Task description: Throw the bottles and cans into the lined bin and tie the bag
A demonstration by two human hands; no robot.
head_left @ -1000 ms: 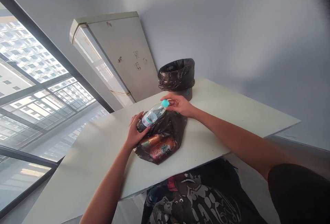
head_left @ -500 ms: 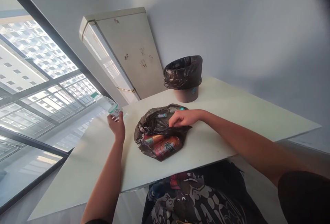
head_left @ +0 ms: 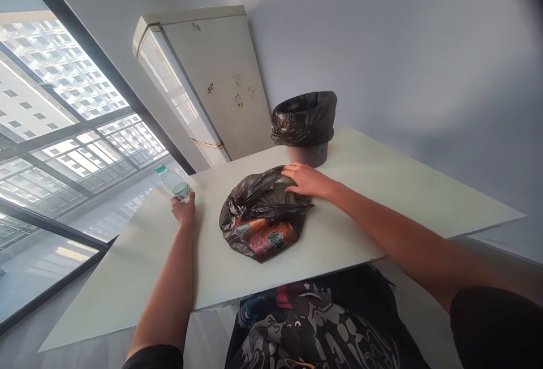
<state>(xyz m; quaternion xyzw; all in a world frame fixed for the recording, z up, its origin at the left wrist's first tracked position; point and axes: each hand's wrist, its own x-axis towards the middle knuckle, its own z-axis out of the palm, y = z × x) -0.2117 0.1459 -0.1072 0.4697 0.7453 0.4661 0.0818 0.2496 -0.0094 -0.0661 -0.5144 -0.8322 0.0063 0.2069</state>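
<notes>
Head view: clear bottle (head_left: pixel 177 186) held off to one side, dark bag (head_left: pixel 263 202) between the two hands.
Left hand (head_left: pixel 183 209) at the desk's (head_left: pixel 394 188) window side, grip closed round the bottle's lower part, thumb across the label, green cap (head_left: pixel 160 169) up and away; whether the base rests on the desk is hidden. Right hand (head_left: pixel 307 179) lies over the bag's far right edge, thumb a little below the fingers; cannot tell whether this grip pinches the film. Red-orange packaging (head_left: pixel 274 239) shows at the bag's near side. Lined bin (head_left: pixel 309 157) stands just behind. Step in hand, my judgement: parking the bottle apart while minding the bag's edge. Next move calls for a steady base before the left fingers loosen.
</notes>
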